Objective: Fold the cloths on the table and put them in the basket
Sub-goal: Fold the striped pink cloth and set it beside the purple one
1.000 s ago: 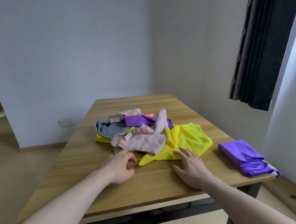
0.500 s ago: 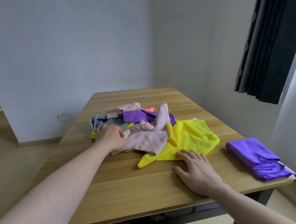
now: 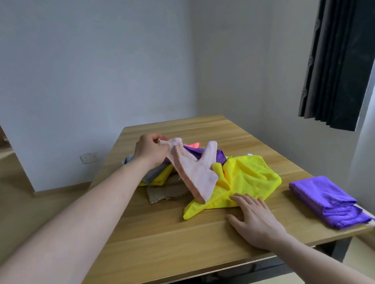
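A heap of loose cloths lies mid-table: a yellow cloth [image 3: 245, 177], grey, purple and orange ones behind it, and a brown one [image 3: 164, 191] flat underneath. My left hand [image 3: 150, 151] pinches a corner of a pink cloth [image 3: 194, 175] and holds it lifted above the heap, its lower end hanging down onto the yellow cloth. My right hand [image 3: 255, 220] lies flat on the wooden table [image 3: 147, 250], fingers straight, fingertips touching the yellow cloth's near edge. A folded purple cloth [image 3: 322, 199] sits at the table's right front corner. No basket is in view.
A white wall stands behind the table, with a socket [image 3: 88, 158] low on it. A dark curtain [image 3: 343, 44] hangs at the upper right. On the left a doorway opens onto more floor. The table's near edge runs just below my right wrist.
My left hand went from the table's front to the heap, took hold of the pink cloth's corner and raised it. My right hand stayed flat by the yellow cloth.
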{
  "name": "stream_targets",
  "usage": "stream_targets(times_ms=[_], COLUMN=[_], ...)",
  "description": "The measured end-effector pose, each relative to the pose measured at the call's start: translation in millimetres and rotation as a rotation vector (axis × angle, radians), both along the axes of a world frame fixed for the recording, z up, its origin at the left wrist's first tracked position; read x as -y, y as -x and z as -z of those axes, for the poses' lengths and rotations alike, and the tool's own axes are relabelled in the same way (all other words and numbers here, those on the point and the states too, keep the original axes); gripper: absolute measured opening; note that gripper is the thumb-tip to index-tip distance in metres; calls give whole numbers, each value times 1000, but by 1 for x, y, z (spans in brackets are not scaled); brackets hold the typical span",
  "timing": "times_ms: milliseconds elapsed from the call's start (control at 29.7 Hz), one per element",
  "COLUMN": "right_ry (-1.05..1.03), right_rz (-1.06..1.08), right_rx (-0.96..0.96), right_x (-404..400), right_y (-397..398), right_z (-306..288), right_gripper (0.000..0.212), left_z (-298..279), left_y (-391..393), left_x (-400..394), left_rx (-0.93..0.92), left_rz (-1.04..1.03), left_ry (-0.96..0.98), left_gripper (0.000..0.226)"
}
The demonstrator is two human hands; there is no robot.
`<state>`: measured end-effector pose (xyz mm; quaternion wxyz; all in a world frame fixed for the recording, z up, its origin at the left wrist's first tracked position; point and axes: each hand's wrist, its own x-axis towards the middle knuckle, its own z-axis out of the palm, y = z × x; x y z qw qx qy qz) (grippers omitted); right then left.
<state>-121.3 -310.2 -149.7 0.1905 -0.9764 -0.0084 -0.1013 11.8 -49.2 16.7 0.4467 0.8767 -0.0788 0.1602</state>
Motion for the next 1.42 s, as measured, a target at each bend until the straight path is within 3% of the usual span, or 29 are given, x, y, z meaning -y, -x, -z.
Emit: stream_targets(times_ms=[135, 270, 506, 708, 944, 1146, 1315, 1416], right_ry=[-15, -110, -419, -552, -468, -449, -390, -629], right_rz=[12, 21, 7, -96, -144, -177, -87, -59], right_rx=[19, 66, 294, 330, 317, 297, 307, 209], right_x=[-1, -4, -20, -32, -49, -62, -57, -47], right_y=[7, 10, 18, 34, 57, 73, 81, 81], right_z=[-4, -19, -98, -168, -212, -236, -253, -256], right_gripper=[67, 71, 77, 77, 82, 68, 16, 31], left_z=[-36, -67, -111, -146, -168, -193, -205, -205], left_y=[16, 31, 58, 93, 126, 160, 173, 170], left_x=[14, 21, 23, 12, -8, -17, -28, -41], left_rx=[33, 56, 161, 206, 276, 384, 399, 372], left_rz=[102, 174, 189, 230, 191, 129, 84, 35], left_ry=[199, 211, 164, 129, -24, -139, -215, -266], left_gripper=[27, 30, 32, 37, 30, 11, 18, 18])
